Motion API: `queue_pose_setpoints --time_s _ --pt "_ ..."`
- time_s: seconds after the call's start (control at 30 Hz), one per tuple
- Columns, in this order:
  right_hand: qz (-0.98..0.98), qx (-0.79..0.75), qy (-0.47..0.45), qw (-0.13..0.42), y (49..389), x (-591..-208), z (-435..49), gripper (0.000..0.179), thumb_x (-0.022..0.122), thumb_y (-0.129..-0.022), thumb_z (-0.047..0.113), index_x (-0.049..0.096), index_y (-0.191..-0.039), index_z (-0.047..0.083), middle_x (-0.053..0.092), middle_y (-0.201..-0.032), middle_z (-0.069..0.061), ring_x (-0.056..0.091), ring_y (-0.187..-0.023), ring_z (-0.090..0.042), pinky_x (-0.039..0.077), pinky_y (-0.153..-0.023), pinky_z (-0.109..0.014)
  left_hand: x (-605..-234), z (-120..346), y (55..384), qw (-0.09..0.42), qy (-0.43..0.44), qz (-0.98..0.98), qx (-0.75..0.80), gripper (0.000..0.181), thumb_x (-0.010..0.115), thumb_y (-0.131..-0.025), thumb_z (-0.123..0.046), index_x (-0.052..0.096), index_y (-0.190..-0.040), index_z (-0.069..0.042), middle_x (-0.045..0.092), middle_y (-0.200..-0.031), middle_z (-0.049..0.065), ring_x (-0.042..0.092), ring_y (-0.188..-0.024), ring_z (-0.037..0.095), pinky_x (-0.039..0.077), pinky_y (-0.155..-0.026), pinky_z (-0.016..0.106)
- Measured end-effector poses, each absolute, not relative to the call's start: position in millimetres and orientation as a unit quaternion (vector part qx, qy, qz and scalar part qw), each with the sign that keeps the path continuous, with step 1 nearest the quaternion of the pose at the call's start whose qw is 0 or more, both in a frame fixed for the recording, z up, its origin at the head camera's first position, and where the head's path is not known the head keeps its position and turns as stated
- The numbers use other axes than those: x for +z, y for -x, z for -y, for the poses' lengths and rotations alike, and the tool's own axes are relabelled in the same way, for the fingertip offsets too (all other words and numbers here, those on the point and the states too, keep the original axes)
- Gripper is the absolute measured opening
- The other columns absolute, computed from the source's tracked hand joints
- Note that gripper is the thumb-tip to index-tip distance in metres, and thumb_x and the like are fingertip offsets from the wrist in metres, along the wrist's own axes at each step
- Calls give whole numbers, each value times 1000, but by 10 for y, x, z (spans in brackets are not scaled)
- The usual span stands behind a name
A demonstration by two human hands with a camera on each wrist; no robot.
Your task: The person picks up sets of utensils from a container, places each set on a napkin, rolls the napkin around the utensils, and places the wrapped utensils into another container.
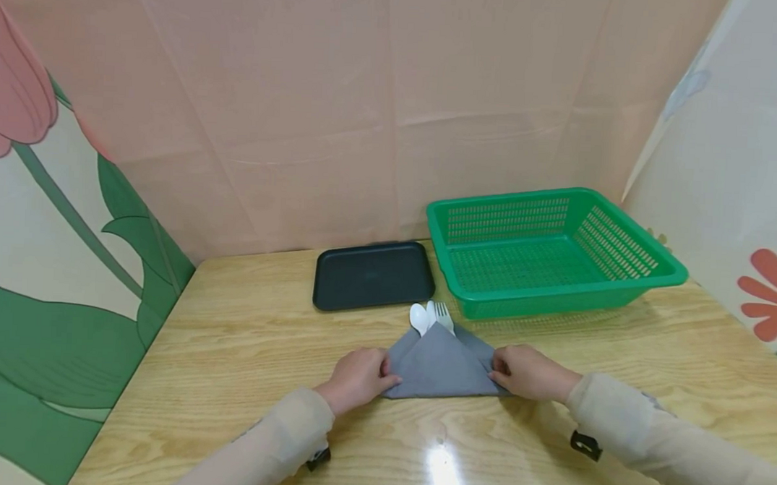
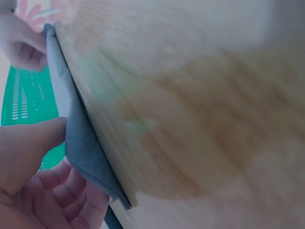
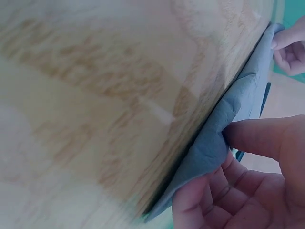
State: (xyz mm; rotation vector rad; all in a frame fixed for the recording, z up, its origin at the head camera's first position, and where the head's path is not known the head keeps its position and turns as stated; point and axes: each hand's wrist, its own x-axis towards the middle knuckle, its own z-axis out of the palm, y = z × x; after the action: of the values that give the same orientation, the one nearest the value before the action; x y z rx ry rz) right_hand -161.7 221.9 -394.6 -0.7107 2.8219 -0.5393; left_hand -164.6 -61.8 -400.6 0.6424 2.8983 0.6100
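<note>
The head view is bright, evenly lit and fairly sharp, with white glare (image 1: 445, 476) on the desk (image 1: 241, 337) nearer the wearer than the fingers (image 1: 390, 381); both wrist views are hazy and washed out, the desk grain blurred, a dark shadow edging the grey cloth (image 3: 205, 150) beside the fingers

A folded grey napkin (image 1: 444, 368) lies between left hand (image 1: 359, 375) and right hand (image 1: 534, 372), white spoon (image 1: 418, 318), knife (image 1: 431, 312) and fork (image 1: 444, 317) protruding beyond both.
</note>
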Motion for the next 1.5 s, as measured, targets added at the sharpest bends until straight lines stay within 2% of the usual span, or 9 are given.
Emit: queue_pose_setpoints --time_s 0.2,0.33,0.47,0.67,0.8,1.03,1.27,1.37,1.5 --pt "-954 -177 233 63 1616 -3931 -2203 21 67 -81 12 49 -71 12 47 -62 5 39 -57 -7 33 -52 -21 -4013 581 1659 42 -221 -958 175 24 74 -79 -28 57 -85 -13 54 -76 -2 46 -63 8 36 -53 22" --pt "-946 -194 259 20 1639 -3927 -2153 23 70 -70 0 51 -77 10 48 -65 4 42 -60 -6 35 -54 -21 -4003 548 1662 26 -234 -959 160 24 75 -77 -25 59 -91 -13 54 -83 0 50 -70 11 40 -58 24" --pt "-935 -202 290 9 1657 -3931 -2089 31 66 -61 -10 55 -85 7 51 -68 3 44 -64 -6 39 -56 -21 -3979 514 1650 10 -259 -953 158 24 74 -77 -18 63 -98 -13 55 -90 2 52 -80 15 43 -65 26" --pt "-931 -191 311 19 1656 -3950 -2053 34 62 -62 -12 58 -90 6 49 -69 4 44 -65 -6 38 -56 -21 -3949 462 1637 5 -309 -944 119 33 70 -80 -11 65 -112 -18 59 -109 3 52 -97 19 46 -83 30" --pt "-928 -198 312 38 1670 -3944 -2055 29 62 -66 -9 59 -91 4 52 -69 4 45 -64 -6 40 -57 -21 -3945 427 1631 -4 -338 -938 81 35 68 -81 -7 67 -113 -21 59 -115 2 52 -101 19 45 -86 31" --pt "-927 -199 316 45 1689 -3902 -2016 15 65 -72 0 62 -87 2 55 -66 4 47 -61 -2 40 -56 -20 -3960 343 1595 -49 -362 -931 27 26 62 -85 -9 71 -107 -19 62 -102 1 49 -84 14 40 -73 24" --pt "-930 -199 307 50 1679 -3888 -1972 17 68 -70 -1 61 -85 1 57 -64 2 49 -60 -4 41 -56 -20 -3980 258 1572 -76 -373 -924 11 13 64 -85 -20 72 -90 -11 60 -83 0 51 -78 13 42 -77 26" --pt "-931 -203 298 60 1679 -3884 -1962 16 68 -72 0 61 -87 0 58 -65 1 50 -60 -4 42 -56 -20 -3974 221 1564 -70 -372 -925 23 10 64 -84 -18 69 -81 -9 58 -78 1 53 -74 13 45 -72 24" --pt "-933 -209 286 70 1682 -3878 -1955 16 68 -77 3 60 -90 -1 57 -65 2 49 -60 -3 41 -56 -19 -3970 185 1558 -38 -352 -934 50 9 64 -84 -14 66 -81 -6 58 -78 3 55 -69 12 44 -59 21"
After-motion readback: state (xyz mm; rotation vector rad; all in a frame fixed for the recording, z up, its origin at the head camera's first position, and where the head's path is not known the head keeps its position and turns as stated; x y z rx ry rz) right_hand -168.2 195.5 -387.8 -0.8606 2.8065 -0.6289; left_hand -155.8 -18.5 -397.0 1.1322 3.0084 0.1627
